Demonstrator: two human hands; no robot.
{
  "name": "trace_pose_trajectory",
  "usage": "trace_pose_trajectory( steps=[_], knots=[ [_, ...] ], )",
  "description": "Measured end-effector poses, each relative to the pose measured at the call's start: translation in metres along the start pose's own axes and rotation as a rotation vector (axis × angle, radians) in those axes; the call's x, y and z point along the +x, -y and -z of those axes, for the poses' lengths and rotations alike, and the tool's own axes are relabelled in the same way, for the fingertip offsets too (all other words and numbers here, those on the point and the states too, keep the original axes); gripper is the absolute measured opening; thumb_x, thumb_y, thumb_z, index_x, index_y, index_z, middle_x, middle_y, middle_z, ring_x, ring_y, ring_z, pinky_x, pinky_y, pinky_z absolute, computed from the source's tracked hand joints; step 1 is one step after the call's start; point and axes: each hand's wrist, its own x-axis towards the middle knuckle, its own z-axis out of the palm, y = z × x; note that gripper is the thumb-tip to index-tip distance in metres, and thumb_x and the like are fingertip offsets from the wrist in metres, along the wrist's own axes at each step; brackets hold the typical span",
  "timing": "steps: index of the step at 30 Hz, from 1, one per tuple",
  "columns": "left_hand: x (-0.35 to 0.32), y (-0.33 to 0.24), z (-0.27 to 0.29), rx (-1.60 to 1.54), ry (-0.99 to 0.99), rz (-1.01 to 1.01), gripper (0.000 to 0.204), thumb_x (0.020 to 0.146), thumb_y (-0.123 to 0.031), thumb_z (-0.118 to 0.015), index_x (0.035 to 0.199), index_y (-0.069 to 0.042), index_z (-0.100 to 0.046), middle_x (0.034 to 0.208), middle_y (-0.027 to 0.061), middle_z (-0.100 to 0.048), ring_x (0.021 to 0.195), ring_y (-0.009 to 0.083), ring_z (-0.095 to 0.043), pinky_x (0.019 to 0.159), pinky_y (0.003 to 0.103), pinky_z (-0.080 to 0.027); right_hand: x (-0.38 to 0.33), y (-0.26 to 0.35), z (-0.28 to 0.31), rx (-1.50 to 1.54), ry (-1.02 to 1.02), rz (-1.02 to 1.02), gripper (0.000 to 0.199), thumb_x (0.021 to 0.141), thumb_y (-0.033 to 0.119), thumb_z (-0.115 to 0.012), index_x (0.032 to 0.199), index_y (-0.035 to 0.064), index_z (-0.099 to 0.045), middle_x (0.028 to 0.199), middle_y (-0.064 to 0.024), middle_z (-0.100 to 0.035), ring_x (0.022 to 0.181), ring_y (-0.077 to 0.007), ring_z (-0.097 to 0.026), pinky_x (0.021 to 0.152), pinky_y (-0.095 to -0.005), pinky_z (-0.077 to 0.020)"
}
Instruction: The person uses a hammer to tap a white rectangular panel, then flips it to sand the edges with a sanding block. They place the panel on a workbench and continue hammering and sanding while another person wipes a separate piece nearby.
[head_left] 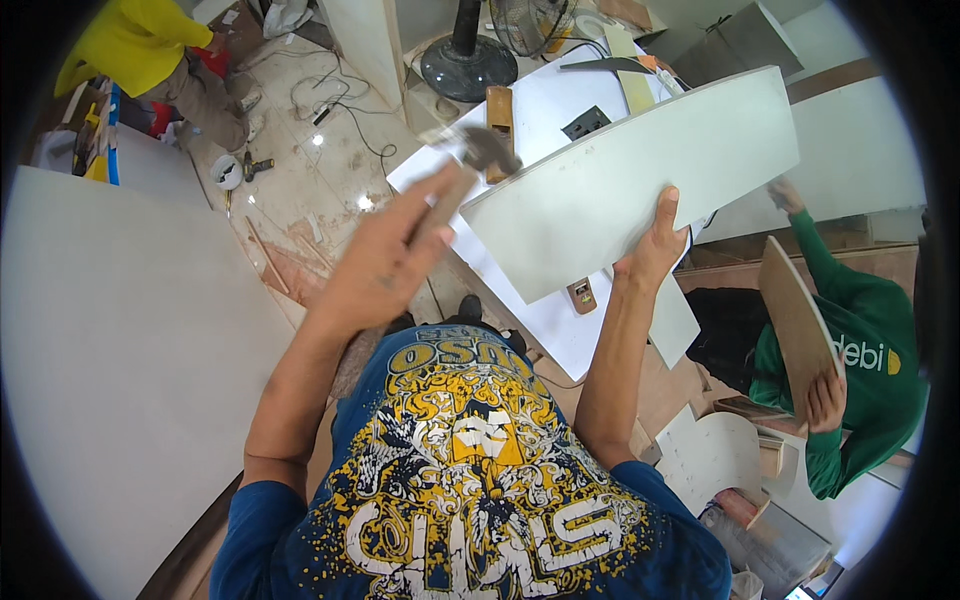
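My left hand (pixel 385 260) is closed round the handle of a hammer (pixel 488 150), which is smeared by motion. The hammer's head is close to the left end of the upper edge of a curved white board (pixel 640 170); I cannot tell whether they touch. That board is held up at a tilt by my right hand (pixel 655 245), its thumb lying on the near face and its other fingers hidden behind. Beneath it stands a white-topped table (pixel 535 315) with a small brown block-like thing (pixel 582 295) on it. Beyond the hammer lies a long wooden block (pixel 499 115).
A person in green (pixel 865 400) at the right holds another curved board (pixel 795 320). A person in yellow (pixel 140 45) is at the far left. A large white panel (pixel 120 350) fills the left. A fan base (pixel 465 65), a drill (pixel 257 165) and cables (pixel 345 105) lie beyond.
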Motion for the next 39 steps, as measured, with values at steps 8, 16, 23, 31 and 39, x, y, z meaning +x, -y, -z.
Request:
trace_pose_trajectory(
  steps=[8, 16, 23, 31, 39],
  knots=[
    [0.003, 0.009, 0.000, -0.009, 0.010, 0.034, 0.061, 0.104, -0.017, -0.061, 0.160, -0.002, -0.043, 0.148, 0.0256, -0.061, 0.134, 0.0350, -0.063, 0.113, 0.042, -0.046, 0.007, -0.006, 0.001, 0.035, 0.005, -0.025, 0.066, 0.100, 0.030, -0.078, 0.148, -0.0033, -0.049, 0.136, -0.0193, -0.065, 0.120, -0.0295, -0.069, 0.102, -0.0435, -0.0599],
    [0.002, 0.013, 0.006, 0.188, -0.074, -0.197, 0.059, 0.105, -0.016, -0.060, 0.159, 0.000, -0.044, 0.130, 0.0189, -0.070, 0.104, 0.0220, -0.069, 0.094, 0.034, -0.054, 0.003, -0.005, 0.004, 0.130, 0.068, -0.026, 0.065, 0.100, 0.031, -0.078, 0.148, -0.0036, -0.049, 0.137, -0.0185, -0.065, 0.119, -0.0297, -0.069, 0.101, -0.0442, -0.0609],
    [-0.019, 0.009, 0.013, 0.091, -0.037, -0.068, 0.058, 0.105, -0.017, -0.059, 0.159, 0.000, -0.044, 0.135, 0.0187, -0.066, 0.108, 0.0252, -0.068, 0.097, 0.036, -0.053, -0.001, -0.004, 0.005, 0.104, 0.056, -0.012, 0.066, 0.100, 0.032, -0.079, 0.147, -0.0036, -0.049, 0.138, -0.0188, -0.065, 0.116, -0.0297, -0.071, 0.097, -0.0426, -0.0634],
    [-0.040, 0.001, 0.018, -0.010, -0.005, 0.077, 0.061, 0.105, -0.016, -0.060, 0.161, -0.001, -0.041, 0.119, 0.0159, -0.066, 0.093, 0.0218, -0.064, 0.083, 0.032, -0.051, -0.011, -0.001, 0.005, 0.084, 0.083, 0.028, 0.067, 0.103, 0.039, -0.073, 0.149, -0.0030, -0.049, 0.136, -0.0177, -0.067, 0.112, -0.0290, -0.074, 0.092, -0.0391, -0.0676],
    [-0.042, 0.031, 0.020, 0.174, -0.125, -0.290, 0.064, 0.106, -0.016, -0.060, 0.165, -0.006, -0.038, 0.097, 0.0081, -0.063, 0.068, 0.0107, -0.056, 0.061, 0.026, -0.047, -0.020, -0.002, -0.003, 0.068, 0.093, 0.040, 0.062, 0.104, 0.037, -0.071, 0.148, -0.0023, -0.049, 0.133, -0.0192, -0.068, 0.110, -0.0287, -0.075, 0.091, -0.0374, -0.0683]
  ],
)
